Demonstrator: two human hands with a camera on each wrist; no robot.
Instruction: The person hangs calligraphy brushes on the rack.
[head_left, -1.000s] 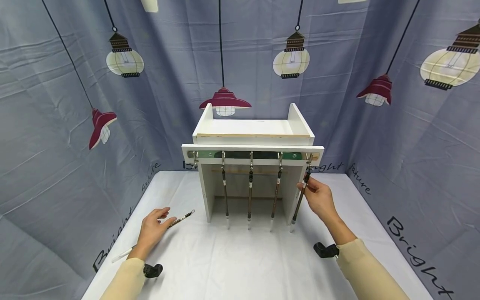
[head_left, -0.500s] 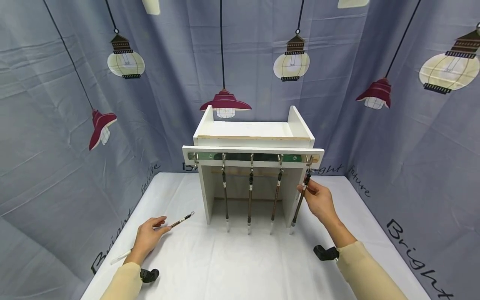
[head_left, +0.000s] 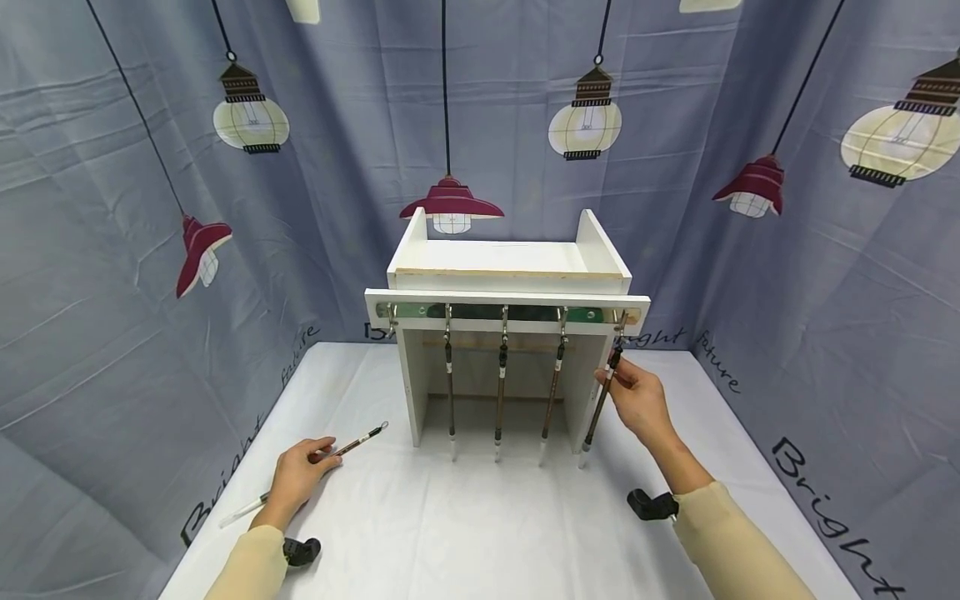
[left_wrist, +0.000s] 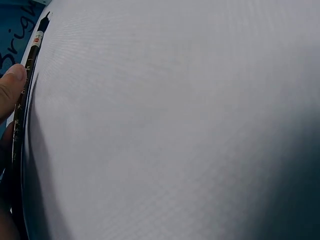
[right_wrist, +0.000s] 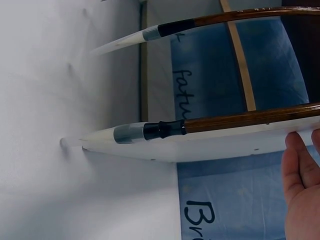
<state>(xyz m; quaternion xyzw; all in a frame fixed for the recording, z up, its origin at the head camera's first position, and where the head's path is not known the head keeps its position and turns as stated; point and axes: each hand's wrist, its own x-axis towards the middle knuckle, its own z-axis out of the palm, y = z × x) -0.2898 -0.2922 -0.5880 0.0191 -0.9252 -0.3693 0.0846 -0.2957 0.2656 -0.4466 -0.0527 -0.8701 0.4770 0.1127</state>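
Note:
In the head view, my left hand (head_left: 300, 475) grips a calligraphy brush (head_left: 358, 442) low over the white table, its hanging loop pointing to the rack and its white tip to the near left. The left wrist view shows the thumb (left_wrist: 15, 75) against the dark handle. My right hand (head_left: 637, 396) holds the upper handle of the rightmost hanging brush (head_left: 600, 408), fingertips reaching past its left side. That brush hangs from a hook on the white rack (head_left: 510, 298). The right wrist view catches its pale tip (right_wrist: 100, 136) and the fingers (right_wrist: 295, 155); the grip itself is cut off.
Several more brushes (head_left: 501, 392) hang from the rack's hooks. The leftmost hook (head_left: 391, 315) carries no brush. A white open shelf (head_left: 502, 254) tops the rack. Patterned curtains (head_left: 495, 100) surround the white table (head_left: 465, 533) on the back and sides.
My left hand has shifted slightly left and nearer along the brush and closed its fingers on the handle. The right hand stays at the rightmost brush.

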